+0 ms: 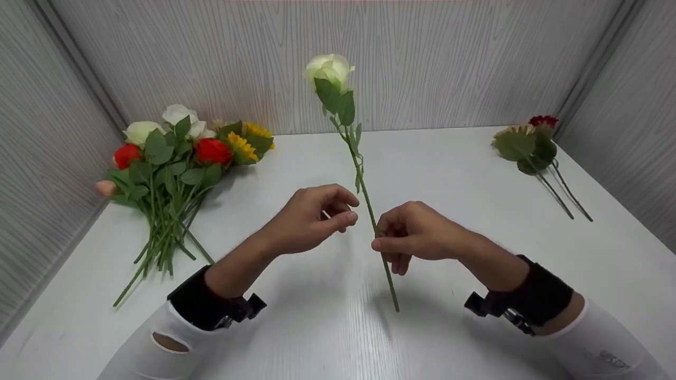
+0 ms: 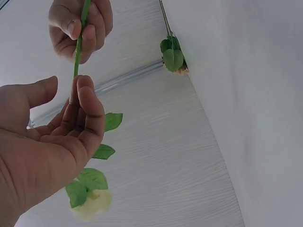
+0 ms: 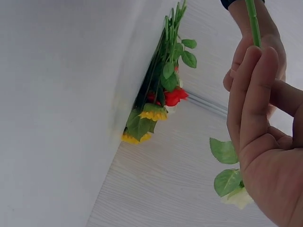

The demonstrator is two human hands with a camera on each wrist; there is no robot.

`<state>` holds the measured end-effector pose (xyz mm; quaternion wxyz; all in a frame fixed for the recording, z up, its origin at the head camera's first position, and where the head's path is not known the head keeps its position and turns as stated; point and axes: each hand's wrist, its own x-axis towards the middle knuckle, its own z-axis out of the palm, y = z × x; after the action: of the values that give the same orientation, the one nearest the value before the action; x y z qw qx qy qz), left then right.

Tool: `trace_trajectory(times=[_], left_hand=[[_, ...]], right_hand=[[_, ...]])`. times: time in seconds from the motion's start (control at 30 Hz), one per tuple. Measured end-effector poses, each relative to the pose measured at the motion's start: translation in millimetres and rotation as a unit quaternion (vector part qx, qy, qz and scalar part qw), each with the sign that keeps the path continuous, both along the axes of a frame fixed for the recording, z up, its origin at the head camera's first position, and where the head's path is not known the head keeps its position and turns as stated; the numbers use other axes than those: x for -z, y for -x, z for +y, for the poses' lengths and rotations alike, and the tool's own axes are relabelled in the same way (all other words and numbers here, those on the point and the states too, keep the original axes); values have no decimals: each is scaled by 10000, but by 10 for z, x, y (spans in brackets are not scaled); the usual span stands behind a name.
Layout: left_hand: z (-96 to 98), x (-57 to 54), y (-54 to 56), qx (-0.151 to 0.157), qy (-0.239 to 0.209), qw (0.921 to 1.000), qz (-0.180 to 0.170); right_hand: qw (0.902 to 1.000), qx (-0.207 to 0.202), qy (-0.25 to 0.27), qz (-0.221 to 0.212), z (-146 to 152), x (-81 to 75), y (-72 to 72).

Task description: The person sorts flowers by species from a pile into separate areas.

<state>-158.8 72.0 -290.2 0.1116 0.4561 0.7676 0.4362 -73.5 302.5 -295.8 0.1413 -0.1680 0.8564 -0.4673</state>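
Observation:
A long-stemmed white rose (image 1: 330,68) stands nearly upright over the table, its bloom at the top leaning a little left. My right hand (image 1: 417,232) pinches its green stem (image 1: 368,208) low down between thumb and fingers, and the stem's cut end points toward me. Just left of the stem is my left hand (image 1: 317,219), fingers loosely bent with a gap between thumb and fingertips, holding nothing. In the left wrist view, the left hand's fingertips (image 2: 85,82) come right at the stem below the right hand. The right wrist view has the bloom (image 3: 239,198) partly hidden behind the right hand.
On the left of the white table (image 1: 296,327) lies a pile of artificial flowers (image 1: 169,163): white and red roses and yellow sunflowers, stems toward me. Two more flowers (image 1: 528,142) lie at the far right. Grey wood-grain panels (image 1: 449,63) wall the back and sides.

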Motion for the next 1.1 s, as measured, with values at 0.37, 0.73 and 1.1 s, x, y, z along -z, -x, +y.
trace_trajectory(times=[0.37,0.73,1.1], left_hand=[[-234,-80,357,-1145,422,9900,715],[-655,-83,814,-3107,1202,9294,1587],[-1068,45,1207,-3809,3011,8651,1262]], right_hand=[[9947,1026,-49,-54,425,51,272],[9788,1977,-525,-134,838,92,432],[9552,2459,-1640,-157,1306,145,494]])
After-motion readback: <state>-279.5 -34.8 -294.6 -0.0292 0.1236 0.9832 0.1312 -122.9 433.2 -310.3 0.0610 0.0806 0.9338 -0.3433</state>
